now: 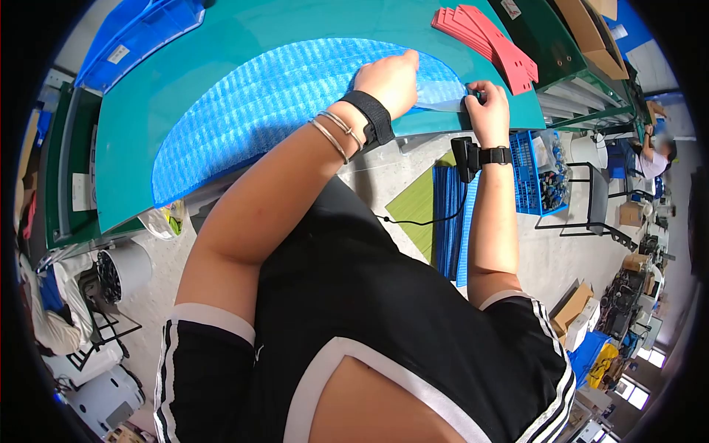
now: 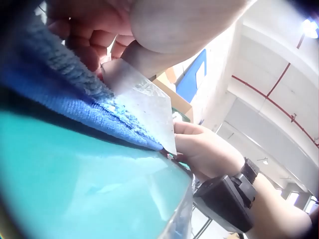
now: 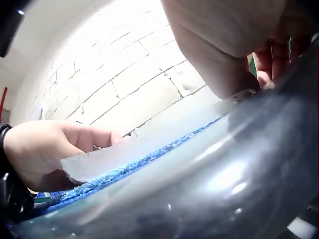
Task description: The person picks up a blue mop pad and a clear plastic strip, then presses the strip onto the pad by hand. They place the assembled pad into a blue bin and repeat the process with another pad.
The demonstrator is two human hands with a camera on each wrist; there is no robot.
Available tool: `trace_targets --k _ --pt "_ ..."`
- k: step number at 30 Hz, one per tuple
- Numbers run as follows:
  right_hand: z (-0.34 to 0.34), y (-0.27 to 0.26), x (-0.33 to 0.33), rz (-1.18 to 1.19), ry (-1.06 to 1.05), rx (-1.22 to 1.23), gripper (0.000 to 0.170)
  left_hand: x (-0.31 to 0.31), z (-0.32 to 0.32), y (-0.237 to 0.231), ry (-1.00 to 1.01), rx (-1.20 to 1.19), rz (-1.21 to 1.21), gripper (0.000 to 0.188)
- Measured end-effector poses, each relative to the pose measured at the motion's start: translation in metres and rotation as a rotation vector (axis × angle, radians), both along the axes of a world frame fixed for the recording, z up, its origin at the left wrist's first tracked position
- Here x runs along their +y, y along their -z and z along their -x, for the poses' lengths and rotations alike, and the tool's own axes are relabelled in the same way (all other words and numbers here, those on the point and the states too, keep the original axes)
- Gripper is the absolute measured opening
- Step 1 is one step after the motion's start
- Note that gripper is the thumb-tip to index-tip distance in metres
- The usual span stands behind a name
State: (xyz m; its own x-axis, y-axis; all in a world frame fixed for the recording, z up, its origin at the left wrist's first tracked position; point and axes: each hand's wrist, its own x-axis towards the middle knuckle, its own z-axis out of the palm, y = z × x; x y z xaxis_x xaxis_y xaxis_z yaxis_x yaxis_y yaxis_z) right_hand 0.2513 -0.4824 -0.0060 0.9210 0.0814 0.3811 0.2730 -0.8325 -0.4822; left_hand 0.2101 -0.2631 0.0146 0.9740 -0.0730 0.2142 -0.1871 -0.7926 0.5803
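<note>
A large blue half-round plush cloth [image 1: 273, 100] with a bound edge lies on the green tabletop [image 1: 244, 26]. At its right end, a translucent plastic sheet [image 1: 442, 96] runs between the two hands along the cloth's edge. My left hand [image 1: 388, 83] has its fingers curled at the sheet's near end, pinching it over the cloth; in the left wrist view the sheet [image 2: 142, 97] rises from the plush surface. Thumb and bent fingers of my right hand [image 1: 489, 114] grip the sheet's other end at the cloth's pointed corner, beside the table edge. The fingertips are partly hidden.
Red flat pieces [image 1: 487, 40] lie stacked at the back right of the table. A blue bin [image 1: 140, 40] stands at the back left. Below the right forearm are folded blue cloths [image 1: 448, 221] and a blue basket [image 1: 526, 173]. Another person [image 1: 653, 159] is far right.
</note>
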Motion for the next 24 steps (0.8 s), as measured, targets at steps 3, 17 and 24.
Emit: trace_targets --k 3,17,24 --pt "-0.006 0.006 -0.005 -0.090 -0.040 0.030 0.018 0.008 0.013 -0.006 0.050 -0.039 0.161 0.026" --pt "-0.018 -0.013 -0.004 -1.138 -0.270 0.079 0.030 0.194 0.268 -0.005 -0.085 0.351 1.197 0.039" --pt "0.016 -0.010 0.062 -1.312 -0.265 0.463 0.039 0.222 0.310 0.011 -0.462 0.071 1.200 0.084"
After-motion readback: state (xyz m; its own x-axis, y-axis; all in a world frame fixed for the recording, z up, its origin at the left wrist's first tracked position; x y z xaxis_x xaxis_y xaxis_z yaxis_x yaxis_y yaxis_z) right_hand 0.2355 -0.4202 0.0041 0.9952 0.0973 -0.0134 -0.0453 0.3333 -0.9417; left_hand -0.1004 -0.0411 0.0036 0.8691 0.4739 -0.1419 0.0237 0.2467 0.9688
